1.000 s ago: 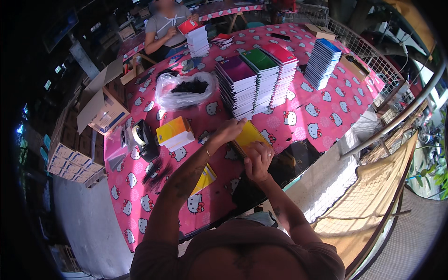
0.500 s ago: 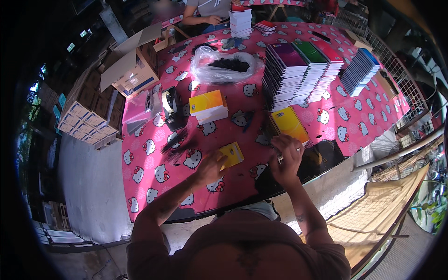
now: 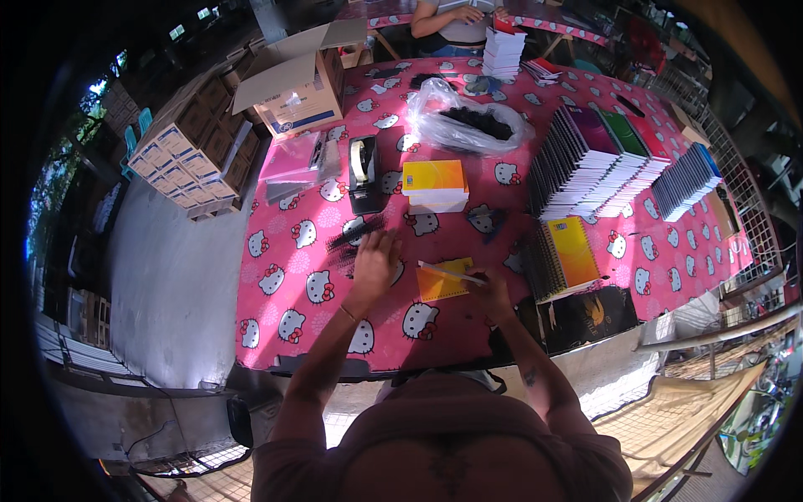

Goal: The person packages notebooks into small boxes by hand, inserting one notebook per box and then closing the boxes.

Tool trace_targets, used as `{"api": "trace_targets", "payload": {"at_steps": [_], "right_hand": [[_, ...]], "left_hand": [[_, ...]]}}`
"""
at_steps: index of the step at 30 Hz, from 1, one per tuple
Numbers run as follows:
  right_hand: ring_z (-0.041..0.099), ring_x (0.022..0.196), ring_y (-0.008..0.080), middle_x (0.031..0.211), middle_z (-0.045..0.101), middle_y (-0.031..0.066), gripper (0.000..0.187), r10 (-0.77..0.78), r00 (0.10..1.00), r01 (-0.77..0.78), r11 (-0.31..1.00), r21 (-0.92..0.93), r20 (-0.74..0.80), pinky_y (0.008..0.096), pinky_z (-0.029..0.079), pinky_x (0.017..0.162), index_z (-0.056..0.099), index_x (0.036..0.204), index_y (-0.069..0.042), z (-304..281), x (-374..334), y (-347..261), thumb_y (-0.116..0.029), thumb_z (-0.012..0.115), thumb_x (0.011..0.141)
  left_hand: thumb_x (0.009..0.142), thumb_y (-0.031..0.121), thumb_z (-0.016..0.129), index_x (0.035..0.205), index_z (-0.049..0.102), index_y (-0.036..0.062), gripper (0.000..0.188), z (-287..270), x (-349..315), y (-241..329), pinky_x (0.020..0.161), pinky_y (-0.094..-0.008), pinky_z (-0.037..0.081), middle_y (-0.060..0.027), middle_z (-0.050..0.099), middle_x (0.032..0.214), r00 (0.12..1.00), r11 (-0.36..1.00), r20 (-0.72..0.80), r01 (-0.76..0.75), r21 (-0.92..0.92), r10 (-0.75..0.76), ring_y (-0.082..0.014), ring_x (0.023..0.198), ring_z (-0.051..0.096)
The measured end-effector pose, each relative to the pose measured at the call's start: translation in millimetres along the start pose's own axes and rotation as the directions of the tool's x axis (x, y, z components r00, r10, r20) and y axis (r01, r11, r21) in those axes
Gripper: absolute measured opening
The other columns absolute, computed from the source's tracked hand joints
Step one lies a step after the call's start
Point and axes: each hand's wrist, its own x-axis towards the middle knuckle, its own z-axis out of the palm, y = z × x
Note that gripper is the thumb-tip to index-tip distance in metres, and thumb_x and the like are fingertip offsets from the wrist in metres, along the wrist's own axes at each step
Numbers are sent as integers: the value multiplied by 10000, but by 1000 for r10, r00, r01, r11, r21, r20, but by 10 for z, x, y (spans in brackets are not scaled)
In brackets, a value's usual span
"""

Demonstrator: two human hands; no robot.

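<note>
"Pink, printed with white cat faces: that's the tablecloth (image 3: 385,335), patched with sun and shade. What's around it?"

"Grey floor (image 3: 180,251) on the left, then stacked cartons (image 3: 188,163) and an open box (image 3: 297,96) near the table's far left corner. A co-worker (image 3: 458,23) is at the far side."

"And on the cloth?"

"Tall stacks of spiral notebooks (image 3: 577,171) topped purple, green and red, a shorter yellow stack (image 3: 577,251) nearer, and a pile of yellow pads (image 3: 433,176) beside a black tape dispenser (image 3: 364,180)."

"The hands?"

"Apart. The left hand (image 3: 376,261) reaches, fingers extended, to loose black coils (image 3: 355,234); I can't tell whether it grips any. The right hand (image 3: 493,293) is at the right end of a small yellow pad (image 3: 443,289)."

"How does that look?"

"Flat, oblong, shading to orange, lying on the cloth between the hands."

"Which way does it point?"

"Its long axis runs left to right, the right end slightly farther from the person. Which edge is its top, I can't tell."

"Anything smaller?"

"A thin pale strip (image 3: 447,272), pinched in the right fingers, slanting across the pad."
</note>
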Motion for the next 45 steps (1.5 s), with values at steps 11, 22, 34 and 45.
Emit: {"api": "trace_targets", "payload": {"at_steps": [11, 22, 34, 45], "right_hand": [[621, 952, 97, 1059, 673, 28, 229, 17, 1000, -20, 992, 123, 26, 262, 510, 833, 644, 1080, -42, 100, 168, -19, -7, 711, 864], [616, 1033, 111, 1125, 687, 49, 278, 27, 992, -44, 989, 140, 122, 275, 489, 911, 671, 1188, -35, 111, 132, -8, -70, 698, 914], [616, 1018, 113, 1111, 685, 52, 312, 67, 988, -94, 976, 194, 141, 269, 487, 895, 675, 1204, -6, 16, 176, -194, -67, 705, 900], [623, 994, 102, 1097, 702, 52, 318, 59, 985, -87, 982, 166, 163, 270, 502, 878, 677, 1209, -8, -4, 98, -364, -101, 718, 908]], "left_hand": [[934, 131, 576, 1167, 511, 21, 265, 73, -171, -339, 844, -459, 491, -180, 584, 1152, 969, 956, 43, 247, -157, -243, -335, 901, 608], [954, 90, 532, 1331, 492, 48, 381, 206, -416, 107, 756, -386, 502, -167, 615, 970, 922, 732, -39, 280, -621, -385, -314, 818, 627], [878, 141, 689, 1037, 738, 66, 183, -219, -305, 283, 634, -397, 526, -101, 670, 798, 991, 931, -132, -14, -365, -37, -295, 722, 655], [948, 229, 649, 996, 721, 37, 210, -310, -226, 328, 581, -368, 505, -143, 659, 748, 961, 918, 102, 276, -286, -258, -271, 618, 645]]}}
